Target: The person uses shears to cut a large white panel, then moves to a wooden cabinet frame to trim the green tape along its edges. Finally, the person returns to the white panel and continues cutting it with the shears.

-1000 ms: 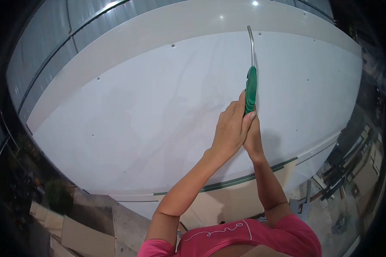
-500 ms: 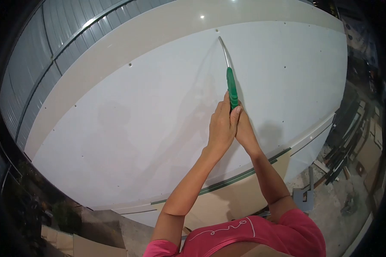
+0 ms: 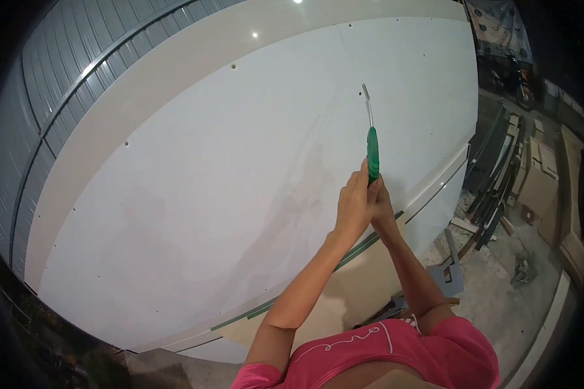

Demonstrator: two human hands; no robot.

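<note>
A tool with a green handle (image 3: 373, 149) and a slim metal shaft points away from me over a large white panel (image 3: 240, 181). Its shaft bends slightly near the tip, which shows close beside a small dark hole (image 3: 360, 94) in the panel. My left hand (image 3: 355, 206) is closed on the lower end of the handle, fingers pressed along it. My right hand (image 3: 383, 206) comes in from the other side, closed against the left at the handle's base and partly hidden behind it. More small holes dot the panel.
A beige band (image 3: 175, 71) borders the panel's far side, beyond which curves a grey corrugated wall (image 3: 78, 71). Dark green strips (image 3: 259, 309) run along the near edge. Dark strips (image 3: 493, 188) and cardboard (image 3: 540, 172) lie on the floor at right.
Both hands and the tool have shifted right and a little nearer to me in view. The tip has left the area by the far border hole. The camera view has turned too.
</note>
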